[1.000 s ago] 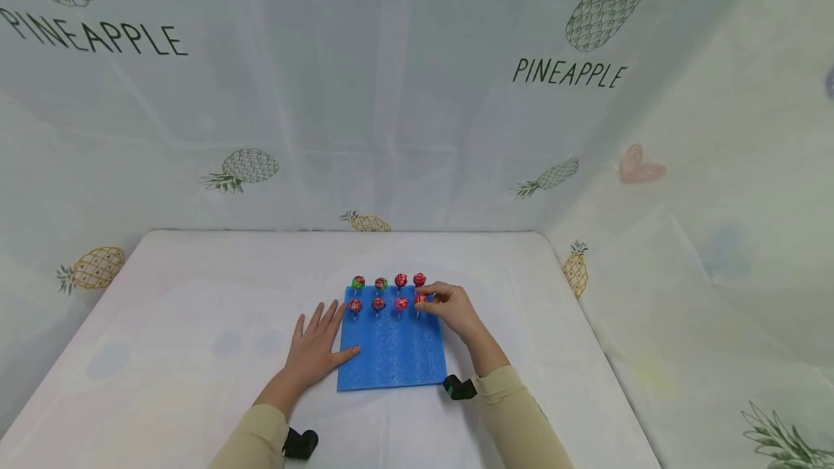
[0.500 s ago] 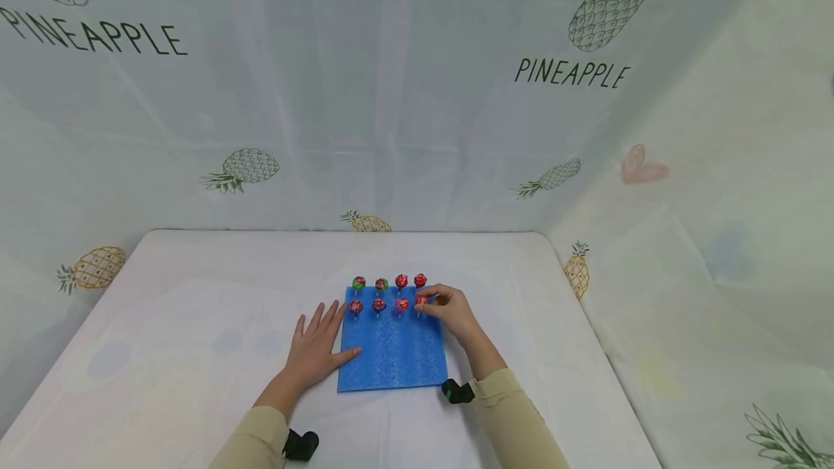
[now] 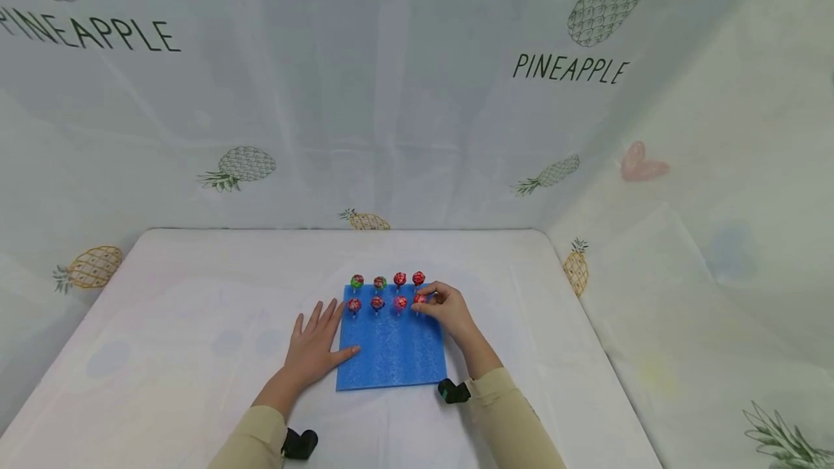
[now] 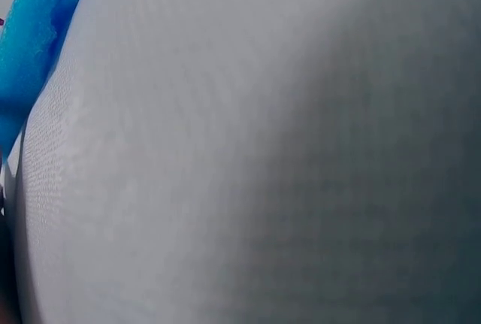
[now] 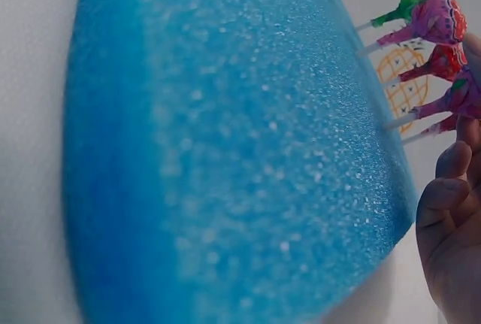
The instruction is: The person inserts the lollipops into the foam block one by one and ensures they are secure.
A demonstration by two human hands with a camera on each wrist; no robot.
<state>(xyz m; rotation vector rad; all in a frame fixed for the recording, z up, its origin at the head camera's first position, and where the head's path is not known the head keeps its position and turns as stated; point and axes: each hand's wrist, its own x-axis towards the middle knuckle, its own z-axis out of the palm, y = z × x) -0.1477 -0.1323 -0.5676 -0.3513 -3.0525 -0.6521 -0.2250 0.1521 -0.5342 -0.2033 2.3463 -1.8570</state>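
Observation:
A blue foam board (image 3: 391, 353) lies flat on the table with two rows of wrapped lollipops standing in its far part. My right hand (image 3: 451, 312) pinches the wrapped head of the lollipop (image 3: 420, 300) at the right end of the nearer row, thumb and index finger around it. In the right wrist view that lollipop (image 5: 464, 97) has a purple-pink wrapper, and its white stick meets the foam. Spread straight, the fingers of my left hand (image 3: 314, 346) lie by the board's left edge, with the thumb on the foam. The left wrist view shows mostly tablecloth and a strip of board (image 4: 34, 46).
Close beside the held lollipop stand a pink one (image 3: 400, 303) to its left and a red one (image 3: 418, 278) behind it. Green-and-red lollipops (image 3: 357, 281) fill the far left. White cloth covers the table (image 3: 195, 310), with a patterned curtain (image 3: 391, 93) behind.
The head view has shifted very slightly. Both hands keep their places, the right still pinching the same lollipop and the left still at the board's left edge.

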